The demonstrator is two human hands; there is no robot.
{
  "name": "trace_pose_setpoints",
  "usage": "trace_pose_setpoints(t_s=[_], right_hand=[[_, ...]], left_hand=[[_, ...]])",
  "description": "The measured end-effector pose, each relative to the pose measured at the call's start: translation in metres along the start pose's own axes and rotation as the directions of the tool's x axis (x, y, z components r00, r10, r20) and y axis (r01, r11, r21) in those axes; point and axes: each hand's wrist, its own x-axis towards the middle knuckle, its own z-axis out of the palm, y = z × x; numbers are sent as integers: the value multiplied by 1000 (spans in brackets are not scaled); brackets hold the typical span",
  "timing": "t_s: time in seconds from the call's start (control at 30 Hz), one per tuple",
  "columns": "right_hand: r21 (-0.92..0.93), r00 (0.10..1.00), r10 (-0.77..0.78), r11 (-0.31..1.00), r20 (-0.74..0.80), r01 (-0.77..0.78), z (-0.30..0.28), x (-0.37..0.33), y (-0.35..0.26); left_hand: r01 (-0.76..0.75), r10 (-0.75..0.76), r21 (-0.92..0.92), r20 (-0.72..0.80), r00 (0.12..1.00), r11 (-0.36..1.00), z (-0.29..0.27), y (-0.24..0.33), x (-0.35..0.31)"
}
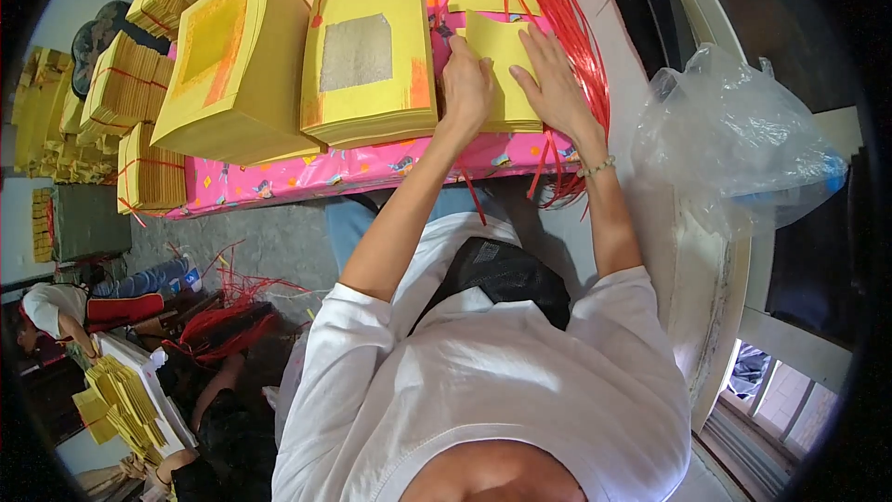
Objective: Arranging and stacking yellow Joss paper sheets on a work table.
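A small stack of yellow paper [502, 84] lies on the pink patterned table cover [372, 163] between my two hands. My left hand [467, 84] has its fingers curled at the stack's left edge, and its fingertips are partly hidden. Flat along the right side of the stack rests my right hand [559, 88], fingers stretched out and the thumb apart. Just left of my left hand stands a thick stack of yellow paper with a silver square [357, 51]. Farther left is a taller yellow stack with a gold and orange panel [216, 42].
Red plastic strings [567, 0] hang beside my right hand. Tied yellow bundles [125, 79] sit at the table's left end. A clear plastic bag [743, 144] and a black bag [650, 19] lie to the right. Another person [60, 311] is at lower left, near yellow paper bundles [121, 400].
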Motion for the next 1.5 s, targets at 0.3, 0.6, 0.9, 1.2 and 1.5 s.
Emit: trace_pose_setpoints(t_s=[0.3, 0.6, 0.9, 1.2, 1.5], right_hand=[[13, 972, 90, 995, 216, -95, 22, -13, 16], [62, 986, 12, 998, 167, -23, 13, -5, 17], [176, 998, -14, 984, -58, 24, -37, 34, -54], [270, 939, -323, 921, 119, 282, -28, 34, -119], [365, 969, -186, 924, 164, 116, -21, 42, -123]], left_hand=[[-119, 123, 59, -69, 990, 991, -4, 1, -4], [-362, 349, 110, 119, 930, 926, -54, 48, -49], [-403, 395, 257, 82, 915, 879, -176, 39, -48], [-380, 361, 290, 117, 925, 878, -191, -4, -44], [-323, 308, 218, 97, 946, 921, -191, -12, -39]])
